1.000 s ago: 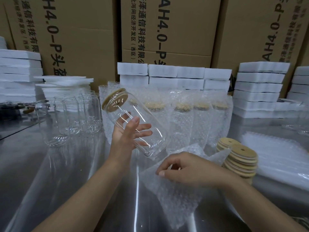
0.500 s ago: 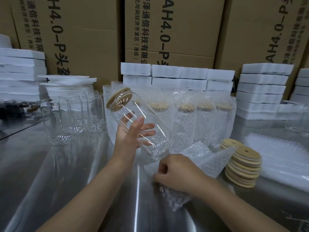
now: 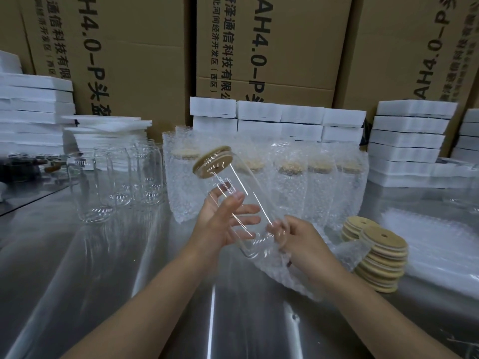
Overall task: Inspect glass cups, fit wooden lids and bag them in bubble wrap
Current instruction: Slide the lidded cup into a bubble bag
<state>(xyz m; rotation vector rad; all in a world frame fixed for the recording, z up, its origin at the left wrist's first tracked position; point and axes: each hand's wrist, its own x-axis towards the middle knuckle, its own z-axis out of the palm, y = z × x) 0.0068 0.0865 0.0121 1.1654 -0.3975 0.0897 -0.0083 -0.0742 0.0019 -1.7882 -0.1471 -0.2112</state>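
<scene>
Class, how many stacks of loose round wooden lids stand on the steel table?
2, both at the right: a front stack of round wooden lids and a rear stack partly hidden behind it.

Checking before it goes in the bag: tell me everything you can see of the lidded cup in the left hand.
The glass cup is clear, smooth and can-shaped. A round wooden lid closes its mouth. It is held in the air, tilted, lid end up, base low. The left hand grips its middle; its base is at the bubble wrap bag pinched by the right hand.
</scene>
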